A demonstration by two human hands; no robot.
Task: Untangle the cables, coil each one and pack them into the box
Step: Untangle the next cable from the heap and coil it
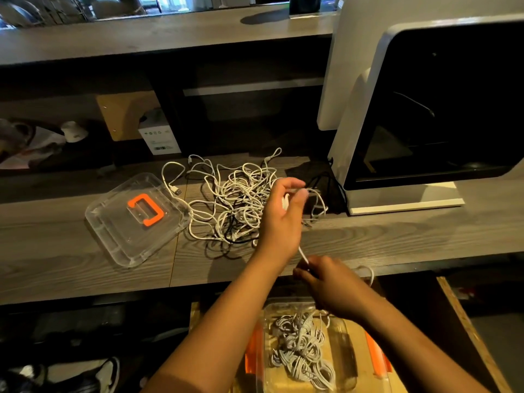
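Left hand raised over the cable tangle, fingers curled, pinching a white cable. Right hand lower, nearer the body, pinching the same cable.

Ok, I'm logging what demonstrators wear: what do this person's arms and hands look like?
The left forearm and right forearm are bare to the frame edge, no sleeves showing. The left hand and right hand wear no gloves; no watch, bracelet or ring shows.

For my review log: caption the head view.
Left hand and right hand grip one white cable at the tangled cable pile; coiled cables lie in the clear plastic box.
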